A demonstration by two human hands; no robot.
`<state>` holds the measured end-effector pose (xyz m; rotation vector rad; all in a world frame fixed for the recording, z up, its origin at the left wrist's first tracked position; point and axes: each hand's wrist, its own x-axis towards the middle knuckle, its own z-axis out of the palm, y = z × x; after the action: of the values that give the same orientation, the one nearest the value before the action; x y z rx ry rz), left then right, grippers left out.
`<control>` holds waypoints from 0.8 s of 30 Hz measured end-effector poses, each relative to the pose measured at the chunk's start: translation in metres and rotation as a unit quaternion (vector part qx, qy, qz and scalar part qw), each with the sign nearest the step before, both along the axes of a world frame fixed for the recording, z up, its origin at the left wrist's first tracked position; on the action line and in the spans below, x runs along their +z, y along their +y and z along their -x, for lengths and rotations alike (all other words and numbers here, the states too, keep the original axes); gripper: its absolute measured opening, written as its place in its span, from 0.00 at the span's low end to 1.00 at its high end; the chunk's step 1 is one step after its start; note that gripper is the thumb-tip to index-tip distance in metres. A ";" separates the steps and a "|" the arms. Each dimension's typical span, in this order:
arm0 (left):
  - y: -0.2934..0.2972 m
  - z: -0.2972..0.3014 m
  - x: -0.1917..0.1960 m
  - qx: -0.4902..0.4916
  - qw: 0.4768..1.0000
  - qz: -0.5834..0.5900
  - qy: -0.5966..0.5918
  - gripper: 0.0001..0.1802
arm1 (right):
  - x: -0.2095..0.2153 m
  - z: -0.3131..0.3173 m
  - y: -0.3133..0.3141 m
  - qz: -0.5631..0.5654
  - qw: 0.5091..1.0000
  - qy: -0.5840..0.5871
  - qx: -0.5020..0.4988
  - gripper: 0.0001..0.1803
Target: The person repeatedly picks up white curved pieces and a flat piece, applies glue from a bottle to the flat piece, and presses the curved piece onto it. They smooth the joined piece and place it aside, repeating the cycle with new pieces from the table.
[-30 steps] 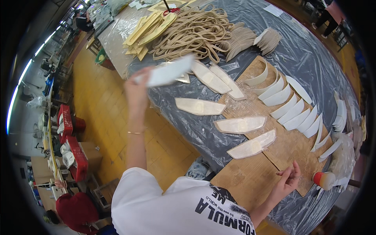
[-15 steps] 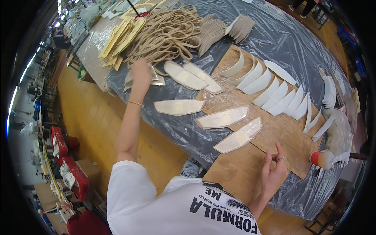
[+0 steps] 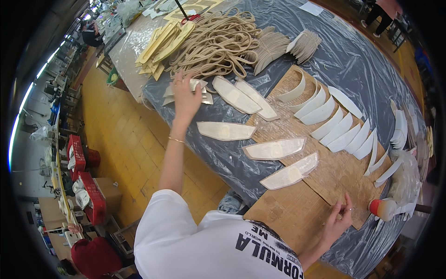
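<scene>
- Head view, nearest: the right hand (image 3: 339, 216), empty, is beside the wooden boards (image 3: 341, 179) towards the table's right end. Its fingers are apart and loosely bent; half a second ago the index finger stood straighter.
- Just past that hand, a jar (image 3: 385, 210) with a red end lies tilted beside the board's corner.
- Along the table's (image 3: 211, 160) near edge, three cream patches (image 3: 226, 130) lie apart, two of them reaching onto the boards. Two more overlap farther in. All five keep the layout of a second ago.
- At the near edge, towards the table's left corner, the left hand (image 3: 186, 98) is over a stack of pale pieces (image 3: 169, 94), fingers spread. I cannot tell if they touch the top one. A second ago this hand held a white piece up in the air; now it carries nothing visible.
- Behind the stack, a heap of tan cord (image 3: 216, 46) lies beside yellow pieces (image 3: 160, 44).
- Farther over the boards, white curved strips (image 3: 319, 111) stand or lie in a row, unchanged.
- Towards the far edge, fanned strips (image 3: 304, 46) lie beyond the cord.
</scene>
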<state>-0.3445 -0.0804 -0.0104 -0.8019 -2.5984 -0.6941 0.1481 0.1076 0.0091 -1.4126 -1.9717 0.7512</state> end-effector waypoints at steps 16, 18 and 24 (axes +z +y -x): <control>-0.043 0.054 0.094 -0.075 0.981 0.124 -0.127 0.33 | 0.007 -0.001 -0.005 -0.030 0.996 -0.067 0.043 0.14; -0.052 0.056 0.101 0.006 0.989 0.112 -0.092 0.32 | 0.007 -0.004 -0.003 -0.031 0.997 -0.067 0.034 0.14; -0.092 0.110 0.046 -0.034 0.811 -0.453 -0.368 0.25 | 0.008 -0.007 0.000 -0.038 0.995 -0.091 0.012 0.13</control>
<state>-0.4544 -0.1729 0.0360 -0.3113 -2.2610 -2.3900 0.1552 0.1075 0.0173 -1.4592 -2.1354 0.5688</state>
